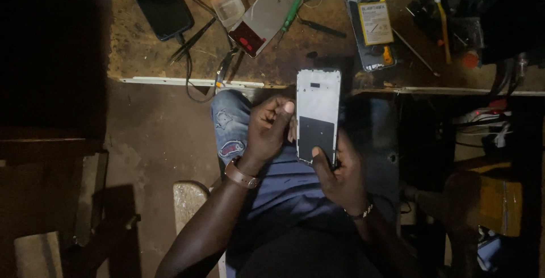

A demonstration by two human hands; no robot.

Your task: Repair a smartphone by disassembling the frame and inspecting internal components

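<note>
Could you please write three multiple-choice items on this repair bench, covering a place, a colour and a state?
1. Where is the white rectangular phone frame?
A. flat on the bench
B. held over the lap
C. on the floor

2. What colour is the screwdriver handle lying on the worn wooden workbench?
A. green
B. red
C. white

3. How is the right hand engaged?
A. empty, resting on the knee
B. gripping the frame's lower end
C. holding a hammer

Answers: 1 B, both hands hold it below the bench edge, left hand at its side; 2 A, handle is green; 3 B, thumb lies on the frame's bottom.
</note>
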